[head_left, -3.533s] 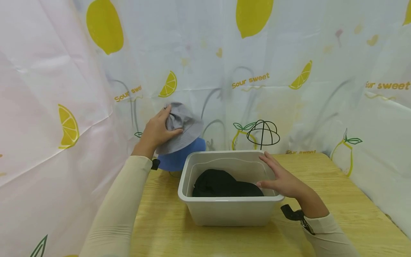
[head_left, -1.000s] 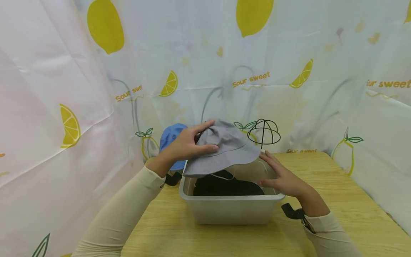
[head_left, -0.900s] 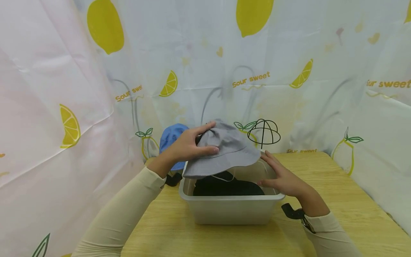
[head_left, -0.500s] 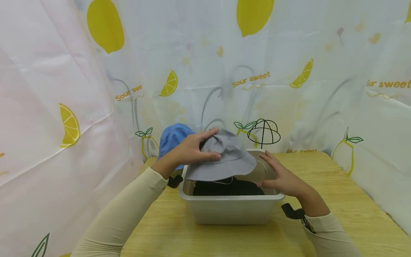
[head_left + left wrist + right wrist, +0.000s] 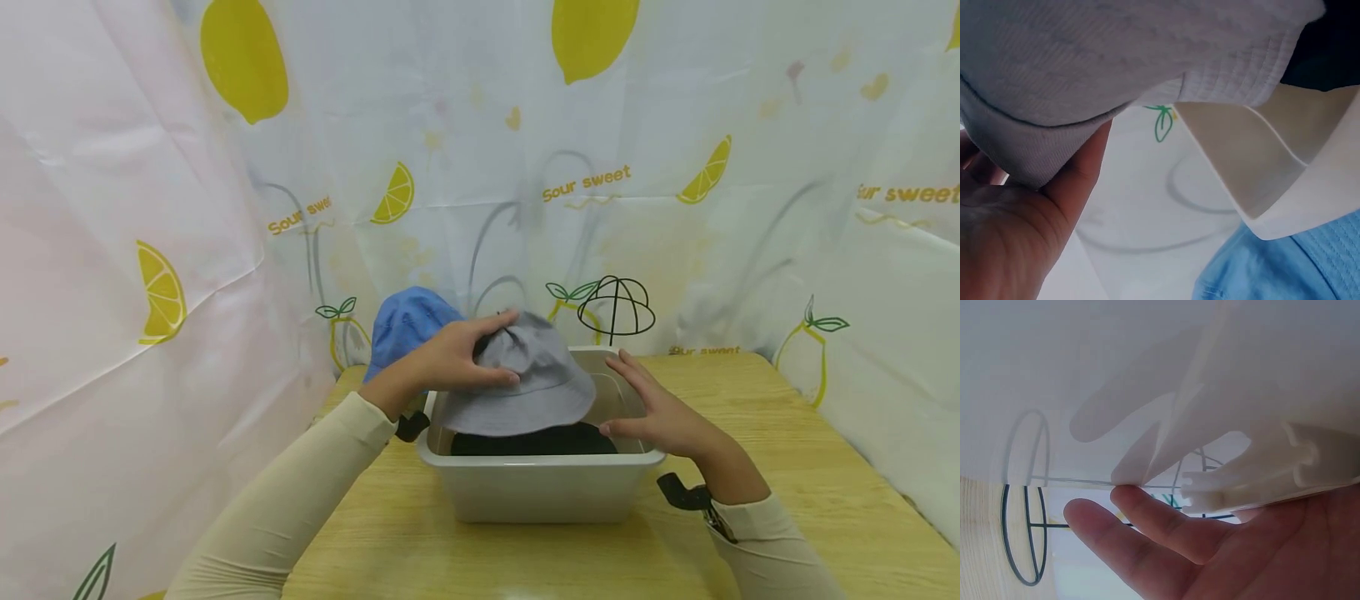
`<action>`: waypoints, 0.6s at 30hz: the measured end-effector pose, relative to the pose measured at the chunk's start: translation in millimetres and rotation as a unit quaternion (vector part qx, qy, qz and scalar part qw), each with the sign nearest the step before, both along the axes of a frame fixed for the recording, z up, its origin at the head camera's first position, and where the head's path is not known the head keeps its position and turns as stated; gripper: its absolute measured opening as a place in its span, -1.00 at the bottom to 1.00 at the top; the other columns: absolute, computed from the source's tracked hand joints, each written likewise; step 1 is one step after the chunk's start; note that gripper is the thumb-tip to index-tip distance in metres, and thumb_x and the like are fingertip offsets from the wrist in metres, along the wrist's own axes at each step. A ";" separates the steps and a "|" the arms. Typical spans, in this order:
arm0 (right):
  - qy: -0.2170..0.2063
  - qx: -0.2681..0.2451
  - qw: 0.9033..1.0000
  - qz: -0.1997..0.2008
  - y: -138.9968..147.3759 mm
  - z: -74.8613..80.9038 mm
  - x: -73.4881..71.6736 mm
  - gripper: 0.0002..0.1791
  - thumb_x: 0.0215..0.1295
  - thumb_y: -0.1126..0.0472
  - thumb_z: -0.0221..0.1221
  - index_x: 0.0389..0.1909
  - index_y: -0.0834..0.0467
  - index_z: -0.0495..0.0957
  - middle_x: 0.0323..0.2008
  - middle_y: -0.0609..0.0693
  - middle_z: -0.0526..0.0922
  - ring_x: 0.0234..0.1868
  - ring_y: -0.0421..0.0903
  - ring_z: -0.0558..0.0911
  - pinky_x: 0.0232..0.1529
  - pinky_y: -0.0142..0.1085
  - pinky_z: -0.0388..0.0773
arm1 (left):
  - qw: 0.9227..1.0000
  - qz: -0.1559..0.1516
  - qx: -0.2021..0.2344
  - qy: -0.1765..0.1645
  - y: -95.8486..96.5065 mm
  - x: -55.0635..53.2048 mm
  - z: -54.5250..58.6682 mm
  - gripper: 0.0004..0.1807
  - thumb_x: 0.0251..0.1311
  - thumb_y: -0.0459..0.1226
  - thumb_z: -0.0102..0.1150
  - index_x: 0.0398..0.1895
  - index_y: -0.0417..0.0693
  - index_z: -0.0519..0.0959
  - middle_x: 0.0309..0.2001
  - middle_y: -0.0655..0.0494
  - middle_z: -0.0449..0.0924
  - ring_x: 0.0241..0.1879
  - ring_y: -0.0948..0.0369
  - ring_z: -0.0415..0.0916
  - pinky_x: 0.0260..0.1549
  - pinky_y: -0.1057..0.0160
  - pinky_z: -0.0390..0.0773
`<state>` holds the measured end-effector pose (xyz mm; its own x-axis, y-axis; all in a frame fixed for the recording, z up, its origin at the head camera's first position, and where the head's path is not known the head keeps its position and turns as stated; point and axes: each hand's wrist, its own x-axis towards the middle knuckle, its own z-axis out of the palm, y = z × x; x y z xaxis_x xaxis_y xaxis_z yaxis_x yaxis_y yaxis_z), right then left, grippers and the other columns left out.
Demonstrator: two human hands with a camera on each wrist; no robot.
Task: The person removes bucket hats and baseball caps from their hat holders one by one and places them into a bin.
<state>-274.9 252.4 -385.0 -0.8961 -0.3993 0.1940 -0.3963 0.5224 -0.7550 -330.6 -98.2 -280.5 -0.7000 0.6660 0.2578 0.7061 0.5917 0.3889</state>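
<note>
My left hand [image 5: 457,358] grips the crown of a grey bucket hat [image 5: 540,383], its thumb towards me. The hat hangs within the opening of the pale plastic bin [image 5: 540,492], brim lowest. In the left wrist view the fingers pinch the grey fabric [image 5: 1085,56]. Under the hat lies a black cap [image 5: 540,442], mostly covered. My right hand [image 5: 667,421] rests on the bin's right rim, thumb over the inside. Its fairly straight fingers [image 5: 1141,550] lie along the bin's outer wall in the right wrist view.
A blue bucket hat [image 5: 408,325] sits behind the bin at the left, partly hidden by my left hand. A black wire hat stand [image 5: 615,317] rises behind the bin. The wooden table [image 5: 780,467] meets a lemon-print curtain [image 5: 480,125] at its back.
From beside the blue hat, my left hand has carried the grey hat right over the bin, then lowered it. The black cap is now more covered. My right hand has stayed at the rim.
</note>
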 end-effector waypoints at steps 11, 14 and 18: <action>-0.001 -0.001 1.000 0.001 -0.4 2.1 1.8 0.15 0.24 -0.04 0.44 0.69 0.02 -0.07 0.70 0.04 -0.38 0.64 0.39 -0.30 0.34 0.59 -0.08 | 0.999 -0.034 -0.034 0.007 8.4 1.1 -5.4 0.07 0.08 0.09 0.54 0.63 0.09 0.22 0.51 0.02 0.37 0.45 0.11 0.37 0.42 0.06 0.38; 0.001 -0.001 1.000 0.001 -0.8 2.7 1.9 0.15 0.24 -0.04 0.44 0.69 0.06 -0.07 0.70 0.05 -0.38 0.64 0.39 -0.30 0.34 0.59 -0.07 | 0.998 -0.038 -0.055 0.006 11.6 1.5 -7.4 0.08 0.10 0.09 0.53 0.64 0.07 0.20 0.54 0.01 0.32 0.49 0.08 0.31 0.46 0.05 0.33; 0.002 0.001 1.000 0.000 -1.1 2.3 1.6 0.15 0.24 -0.04 0.43 0.69 0.06 -0.07 0.70 0.04 -0.38 0.64 0.39 -0.29 0.34 0.58 -0.05 | 0.996 -0.048 -0.076 -0.006 15.9 2.2 -10.2 0.09 0.11 0.08 0.52 0.65 0.04 0.16 0.57 -0.01 0.26 0.54 0.05 0.24 0.49 0.04 0.28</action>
<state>-273.3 251.3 -382.7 -0.8950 -0.4004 0.1967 -0.3996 0.5235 -0.7525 -328.4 -82.3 -290.8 -0.6337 0.7606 0.1408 0.7583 0.5749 0.3075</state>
